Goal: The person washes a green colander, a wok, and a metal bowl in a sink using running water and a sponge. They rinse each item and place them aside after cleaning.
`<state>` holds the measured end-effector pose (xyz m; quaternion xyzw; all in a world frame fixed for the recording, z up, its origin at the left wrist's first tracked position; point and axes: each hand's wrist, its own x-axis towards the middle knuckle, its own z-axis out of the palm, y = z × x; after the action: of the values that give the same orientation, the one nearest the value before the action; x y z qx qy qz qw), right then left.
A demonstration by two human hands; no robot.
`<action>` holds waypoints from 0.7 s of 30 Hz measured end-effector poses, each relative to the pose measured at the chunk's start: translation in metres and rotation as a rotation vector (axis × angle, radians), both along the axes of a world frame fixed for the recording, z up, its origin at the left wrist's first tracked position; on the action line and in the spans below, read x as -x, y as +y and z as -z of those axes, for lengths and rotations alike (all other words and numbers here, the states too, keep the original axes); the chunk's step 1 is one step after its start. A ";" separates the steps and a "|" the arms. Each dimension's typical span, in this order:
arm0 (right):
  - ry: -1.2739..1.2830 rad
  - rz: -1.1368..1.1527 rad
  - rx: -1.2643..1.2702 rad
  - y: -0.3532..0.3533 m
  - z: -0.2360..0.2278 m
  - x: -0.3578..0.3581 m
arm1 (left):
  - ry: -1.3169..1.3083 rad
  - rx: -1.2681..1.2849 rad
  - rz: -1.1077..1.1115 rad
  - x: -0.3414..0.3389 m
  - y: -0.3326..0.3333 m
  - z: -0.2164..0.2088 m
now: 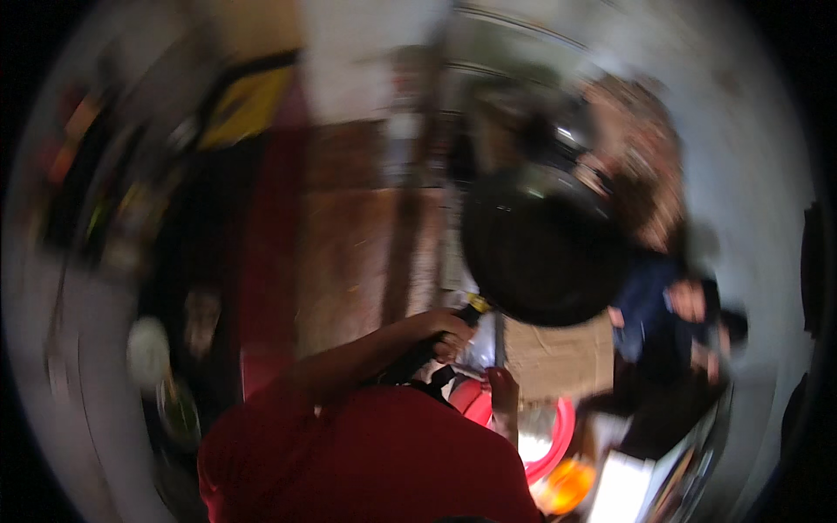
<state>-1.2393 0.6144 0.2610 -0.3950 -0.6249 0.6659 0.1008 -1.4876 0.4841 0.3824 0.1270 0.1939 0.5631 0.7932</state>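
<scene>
In the head view, your left hand is clenched around the handle of the dark frying pan, whose round body lies ahead and right of this grip, while your right hand is behind and right of it, too blurred to tell what it holds. I would hold the wrist firm and turn slowly, because the far side may pull down. Mind the right rim, near the person in dark blue; more room seems left of your grip, over the brown surface.
</scene>
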 end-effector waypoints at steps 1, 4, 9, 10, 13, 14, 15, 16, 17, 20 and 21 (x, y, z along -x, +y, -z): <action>-0.014 -0.072 0.042 -0.002 0.009 0.000 | 0.064 0.008 -0.094 -0.006 -0.026 -0.017; -0.115 -0.330 0.058 -0.009 0.027 0.028 | 0.100 0.070 -0.382 -0.034 -0.107 -0.045; -0.135 -0.773 0.067 -0.021 0.041 0.073 | 0.107 0.195 -0.881 -0.135 -0.221 -0.069; -0.092 -0.841 0.048 -0.021 0.054 0.082 | 0.101 0.220 -0.964 -0.158 -0.240 -0.073; -0.157 -1.015 0.014 -0.064 0.058 0.116 | 0.135 0.156 -1.238 -0.230 -0.298 -0.060; -0.092 -1.084 -0.011 -0.085 0.056 0.127 | 0.086 0.145 -1.298 -0.249 -0.318 -0.065; -0.094 -1.160 -0.026 -0.108 0.052 0.141 | 0.051 0.179 -1.394 -0.270 -0.337 -0.075; -0.097 -1.225 -0.039 -0.137 0.048 0.148 | 0.013 0.214 -1.478 -0.291 -0.355 -0.082; 0.021 -1.277 -0.008 -0.177 0.032 0.143 | 0.001 0.212 -1.572 -0.313 -0.372 -0.080; -0.076 -1.461 0.013 -0.311 -0.015 0.124 | -0.032 0.354 -1.856 -0.385 -0.424 -0.100; -0.066 -1.519 0.150 -0.355 -0.024 0.111 | -0.082 0.326 -1.939 -0.405 -0.439 -0.103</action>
<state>-1.3504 0.2599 0.2846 0.1181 -0.6805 0.5809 -0.4307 -1.0822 0.0448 0.4851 -0.2175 0.2619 0.9403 0.0016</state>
